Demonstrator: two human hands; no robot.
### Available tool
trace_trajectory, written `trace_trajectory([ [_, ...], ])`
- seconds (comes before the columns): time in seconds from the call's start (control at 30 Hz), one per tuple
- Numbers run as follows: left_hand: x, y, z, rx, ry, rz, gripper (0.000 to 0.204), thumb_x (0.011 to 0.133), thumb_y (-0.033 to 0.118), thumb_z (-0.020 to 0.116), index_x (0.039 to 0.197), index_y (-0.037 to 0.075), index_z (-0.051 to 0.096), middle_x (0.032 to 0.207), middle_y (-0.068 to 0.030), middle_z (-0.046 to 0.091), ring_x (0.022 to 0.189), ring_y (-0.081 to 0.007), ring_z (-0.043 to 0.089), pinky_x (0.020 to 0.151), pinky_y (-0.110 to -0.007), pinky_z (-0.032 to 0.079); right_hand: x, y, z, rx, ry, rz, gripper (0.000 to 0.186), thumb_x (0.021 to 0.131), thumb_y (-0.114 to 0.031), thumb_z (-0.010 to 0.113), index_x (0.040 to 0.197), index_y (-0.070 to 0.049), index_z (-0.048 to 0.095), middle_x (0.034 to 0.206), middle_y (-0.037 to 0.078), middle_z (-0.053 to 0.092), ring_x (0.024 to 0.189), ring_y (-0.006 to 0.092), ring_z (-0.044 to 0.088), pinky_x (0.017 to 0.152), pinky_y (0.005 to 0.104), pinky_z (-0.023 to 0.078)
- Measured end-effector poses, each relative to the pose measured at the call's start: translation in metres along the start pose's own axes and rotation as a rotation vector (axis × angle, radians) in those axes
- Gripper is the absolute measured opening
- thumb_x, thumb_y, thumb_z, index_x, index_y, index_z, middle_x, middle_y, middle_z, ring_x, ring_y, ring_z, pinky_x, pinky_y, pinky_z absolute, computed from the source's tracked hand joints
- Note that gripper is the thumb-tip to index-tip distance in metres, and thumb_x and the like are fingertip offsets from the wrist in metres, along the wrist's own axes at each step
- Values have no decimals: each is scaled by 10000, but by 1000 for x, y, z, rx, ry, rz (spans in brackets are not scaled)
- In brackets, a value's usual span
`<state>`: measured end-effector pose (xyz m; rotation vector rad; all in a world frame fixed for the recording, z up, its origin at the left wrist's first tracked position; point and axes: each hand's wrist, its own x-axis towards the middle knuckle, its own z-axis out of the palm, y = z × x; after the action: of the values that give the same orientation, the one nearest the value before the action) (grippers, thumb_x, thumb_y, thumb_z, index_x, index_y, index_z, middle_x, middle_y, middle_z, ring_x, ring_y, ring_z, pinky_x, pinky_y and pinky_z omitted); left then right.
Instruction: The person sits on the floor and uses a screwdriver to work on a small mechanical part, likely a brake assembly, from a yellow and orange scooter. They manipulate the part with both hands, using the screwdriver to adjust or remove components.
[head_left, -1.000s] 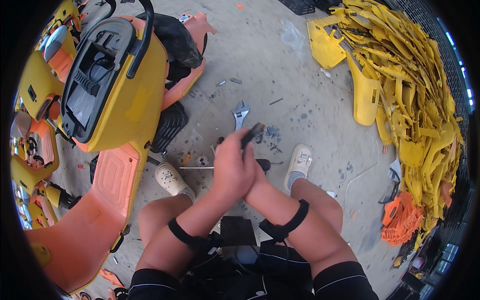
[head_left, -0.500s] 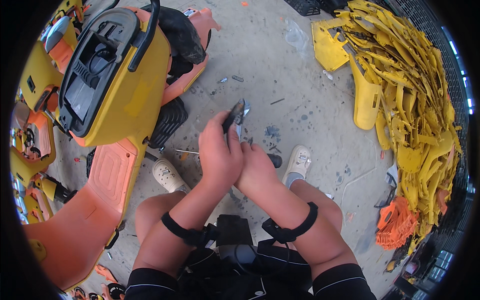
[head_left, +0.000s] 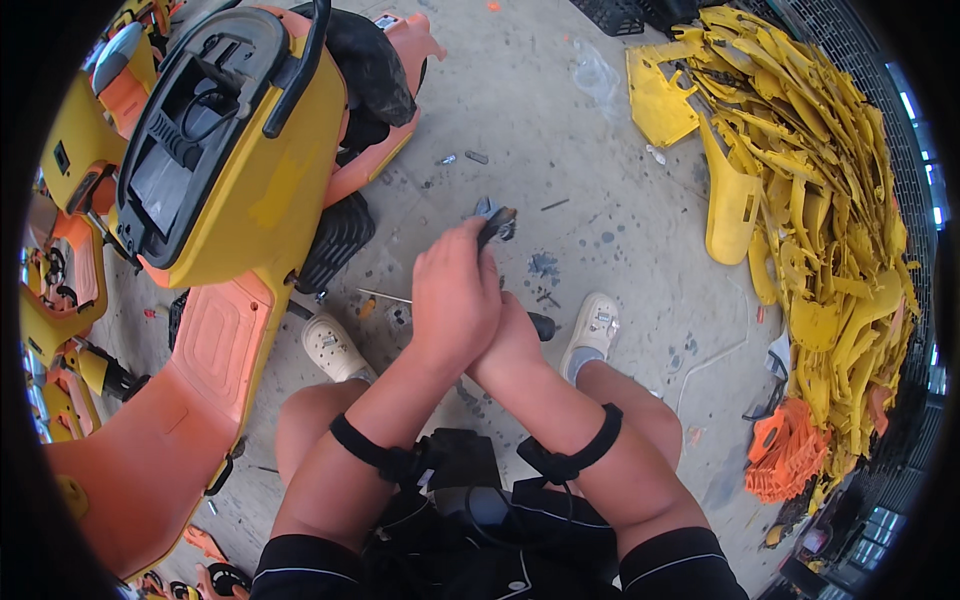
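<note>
My left hand (head_left: 455, 295) is closed around a small dark piece (head_left: 497, 228) with a brownish tip, which sticks out above the fingers; its kind is hard to make out. A bluish-grey bit shows beside it. My right hand (head_left: 512, 345) is pressed against the left one, its fingers mostly hidden. A black handle (head_left: 542, 326) pokes out to the right of that hand, and a thin metal shaft (head_left: 385, 295) comes out on the left side, in line with it, like a screwdriver held in the right fist.
A yellow and orange scooter body (head_left: 255, 190) stands close on my left, with more behind it. To the right rises a heap of yellow plastic panels (head_left: 800, 200), with stacked orange parts (head_left: 787, 450) near it. Small scraps (head_left: 477, 157) lie on the stained concrete floor (head_left: 600, 240).
Both hands have shifted slightly, the left a little to the right. The dark piece has turned, and its tip now leans to the right. The shaft and handle have barely moved.
</note>
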<state>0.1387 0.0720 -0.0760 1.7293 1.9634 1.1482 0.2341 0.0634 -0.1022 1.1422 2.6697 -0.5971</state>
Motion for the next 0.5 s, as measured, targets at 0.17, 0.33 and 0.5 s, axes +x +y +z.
trace_trajectory([
  [0.17, 3, -4, -6, -26, 39, -67, 346, 961, 57, 626, 1300, 0, 581, 1124, -218, 673, 1058, -416, 641, 934, -487, 482, -7, 5, -22, -145, 74, 21, 314, 946, -199, 576, 1180, -11, 669, 1089, 94, 689, 1037, 271, 619, 873, 394, 475],
  [0.33, -16, 12, -3, -91, -17, 95, 380, 968, 98, 646, 1334, 12, 587, 1152, -213, 670, 1023, -411, 651, 895, -452, 519, -7, 13, -6, -146, 150, 3, 326, 941, -210, 587, 1197, -24, 665, 1101, 88, 697, 1042, 260, 625, 869, 390, 472],
  [0.5, -22, 38, -7, -151, -164, 249, 434, 871, 46, 684, 1297, 54, 606, 1111, -159, 681, 1011, -379, 641, 891, -473, 474, -2, 13, 14, -238, 283, 16, 326, 946, -211, 585, 1216, -44, 660, 1139, 90, 705, 1073, 252, 632, 886, 386, 473],
])
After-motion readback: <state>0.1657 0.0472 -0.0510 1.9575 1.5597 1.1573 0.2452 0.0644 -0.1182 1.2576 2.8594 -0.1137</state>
